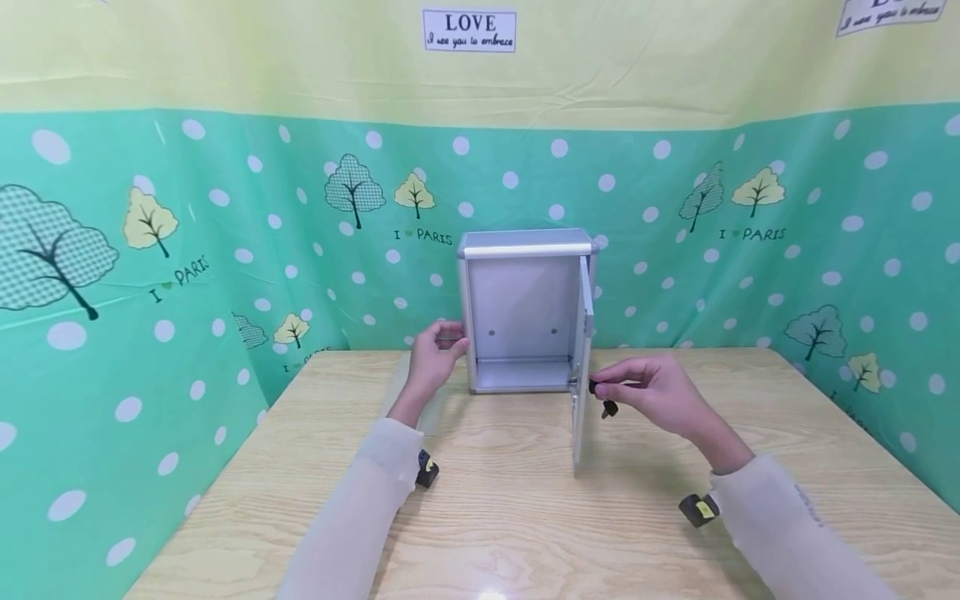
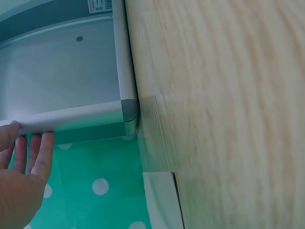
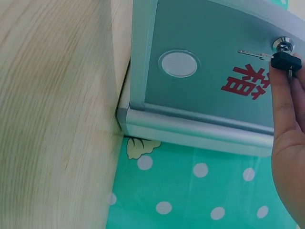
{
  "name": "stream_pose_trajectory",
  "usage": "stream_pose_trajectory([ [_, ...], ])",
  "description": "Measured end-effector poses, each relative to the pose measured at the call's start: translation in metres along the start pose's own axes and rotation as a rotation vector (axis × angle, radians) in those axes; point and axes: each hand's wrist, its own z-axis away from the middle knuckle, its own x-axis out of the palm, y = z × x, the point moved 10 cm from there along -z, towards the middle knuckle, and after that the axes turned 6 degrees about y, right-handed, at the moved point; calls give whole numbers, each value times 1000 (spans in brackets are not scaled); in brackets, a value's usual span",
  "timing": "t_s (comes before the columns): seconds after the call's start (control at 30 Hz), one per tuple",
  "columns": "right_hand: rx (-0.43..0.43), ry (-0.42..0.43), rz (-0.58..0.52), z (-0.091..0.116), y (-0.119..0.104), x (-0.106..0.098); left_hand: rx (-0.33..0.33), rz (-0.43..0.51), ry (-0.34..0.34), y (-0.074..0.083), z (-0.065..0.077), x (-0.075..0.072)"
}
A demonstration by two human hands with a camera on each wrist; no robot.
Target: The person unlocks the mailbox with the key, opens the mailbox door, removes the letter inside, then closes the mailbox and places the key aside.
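Observation:
A silver metal box [image 1: 525,317] stands upright at the far side of the table, its door [image 1: 583,333] swung out toward me on the right. My left hand [image 1: 435,358] is at the box's left side; in the left wrist view the thumb is at the front rim and fairly straight fingers touch the outer side. My right hand [image 1: 660,396] pinches the black head of a key [image 1: 593,387] at the door's lock [image 3: 284,45]. A second key [image 1: 609,409] with a black head dangles below it. Red lettering [image 3: 245,81] and an oval window [image 3: 179,64] mark the door's front.
A thin pale flat piece [image 2: 162,198] lies on the wooden table [image 1: 495,525], left of the box beneath my left hand. Behind the box hangs a green dotted curtain [image 1: 525,200]. The opened door juts out over the table.

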Motion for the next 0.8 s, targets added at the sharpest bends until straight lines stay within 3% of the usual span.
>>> stream_pose_trajectory([
  [0.17,38,-3,18,-1,2,8,1,12,3,-1,0,1],
  [0.5,-15,-42,71,-14,-12,32,6,28,6,3,2,-1],
  [0.8,8,-45,86,-26,-17,52,10,30,-9,4,3,1],
])
